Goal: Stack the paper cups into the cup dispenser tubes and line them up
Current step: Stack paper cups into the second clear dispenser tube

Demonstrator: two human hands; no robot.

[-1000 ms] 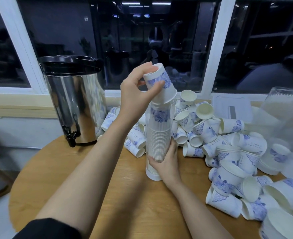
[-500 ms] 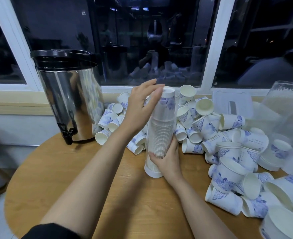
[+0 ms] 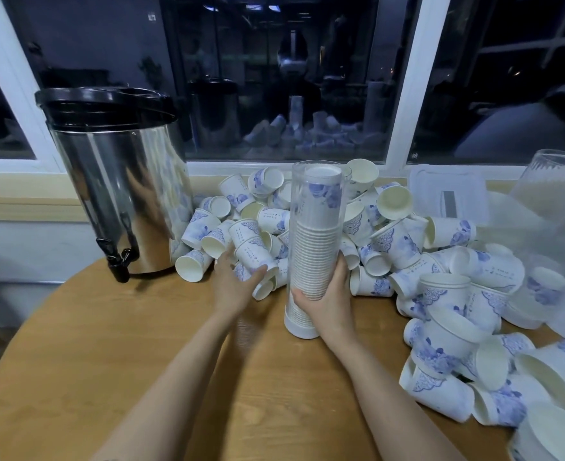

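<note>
Dim, bluish light; the dark window (image 3: 274, 78) reflects the room, edges bow, left hand (image 3: 233, 287) slightly blurred.

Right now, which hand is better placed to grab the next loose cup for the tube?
Left. The left hand is open at a loose cup beside the dispenser tube, holding nothing. The right hand has its grip round the tube, steadying it upright on the table.

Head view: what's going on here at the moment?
A person is filling a clear plastic cup dispenser tube that stands upright on the round wooden table. The right-hand grip wraps the tube's lower part. Nested white paper cups with blue print fill it almost to the rim. The left-hand grip is open, fingers at the edge of the pile of loose paper cups beside the shiny steel drinks urn, holding nothing yet.
</note>
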